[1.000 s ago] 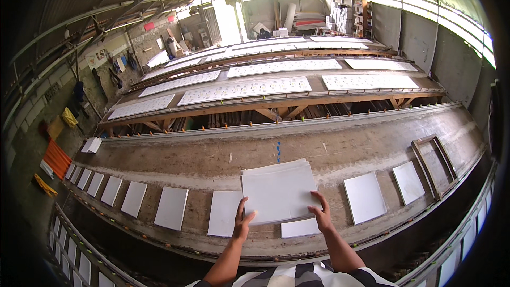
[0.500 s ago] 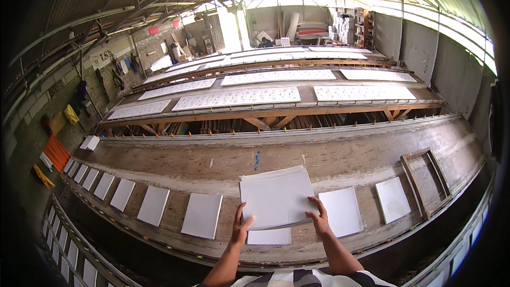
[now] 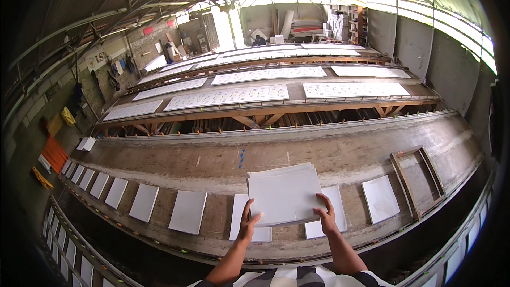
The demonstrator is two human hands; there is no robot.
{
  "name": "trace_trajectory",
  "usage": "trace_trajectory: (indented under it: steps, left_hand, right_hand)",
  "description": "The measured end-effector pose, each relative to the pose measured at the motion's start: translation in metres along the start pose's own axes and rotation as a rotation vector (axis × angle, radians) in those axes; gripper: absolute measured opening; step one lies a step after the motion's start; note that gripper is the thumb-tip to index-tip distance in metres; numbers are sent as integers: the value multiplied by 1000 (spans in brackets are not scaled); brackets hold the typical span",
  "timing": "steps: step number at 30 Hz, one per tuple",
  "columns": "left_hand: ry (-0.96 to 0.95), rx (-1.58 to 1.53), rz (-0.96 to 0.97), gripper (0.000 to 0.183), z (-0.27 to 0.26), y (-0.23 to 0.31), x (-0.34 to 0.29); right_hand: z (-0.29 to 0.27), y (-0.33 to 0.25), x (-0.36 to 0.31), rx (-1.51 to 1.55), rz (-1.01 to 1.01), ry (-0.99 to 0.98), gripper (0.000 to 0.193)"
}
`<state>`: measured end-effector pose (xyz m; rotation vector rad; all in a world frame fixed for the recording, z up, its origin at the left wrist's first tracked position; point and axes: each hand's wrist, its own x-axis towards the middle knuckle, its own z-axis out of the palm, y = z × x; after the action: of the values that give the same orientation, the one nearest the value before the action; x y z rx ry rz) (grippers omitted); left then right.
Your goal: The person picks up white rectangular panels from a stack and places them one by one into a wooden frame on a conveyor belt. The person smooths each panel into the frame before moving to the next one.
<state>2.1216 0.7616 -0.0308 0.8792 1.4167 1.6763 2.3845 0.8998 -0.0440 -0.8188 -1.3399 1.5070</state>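
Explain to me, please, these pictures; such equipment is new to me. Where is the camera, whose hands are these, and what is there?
No machine works here, only a person's bare left hand and bare right hand. A wide fisheye camera on the person's head looks down, so straight edges appear bent. The grip, from both sides, holds a stack of white, rectangular, paper-like sheets. On the long, brown, worn table lie flat, white, rectangular pieces in a row and, toward the right, an open, brown, rectangular wooden frame.
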Motion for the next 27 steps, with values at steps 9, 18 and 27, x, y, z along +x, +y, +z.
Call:
trace_trajectory:
  steps: [9, 18, 27]
  left_hand:
    - [-37, -80, -17, 72, 14, -3, 0]
    - [48, -59, 54, 69, 59, -20, -10]
    - [116, -16, 78, 68, 166, -34, -28]
  right_hand:
    - [-14, -9, -6, -64, -13, 27, 59]
    - [-56, -12, 9, -7, 10, -46, 59]
    - [-162, -28, 27, -28, 33, -117, 59]
